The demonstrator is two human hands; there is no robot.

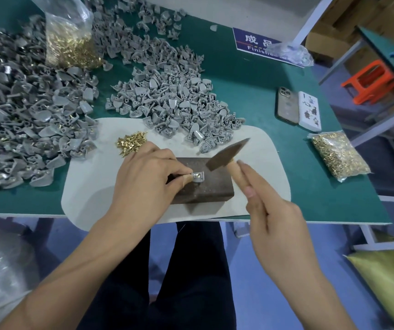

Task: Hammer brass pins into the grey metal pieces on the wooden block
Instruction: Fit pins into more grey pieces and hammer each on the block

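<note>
Hammer poised over one pinned piece near the tabletop's front edge

On the green tabletop, one wooden block carries one stiff, light grey metal piece, best pinched by its edge. The left hand pinches it so; the right hand grips one hammer. One small, slippery brass pin sits in it.

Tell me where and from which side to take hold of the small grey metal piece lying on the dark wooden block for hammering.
Pinch the small grey metal piece at its left edge, coming from the left, as the left hand does. Its brass pin sits on top in the middle, and the steel-headed wooden-handled hammer in the right hand comes from the right, so fingers at the left edge stay clear of the strike on the dark wooden block.
</note>
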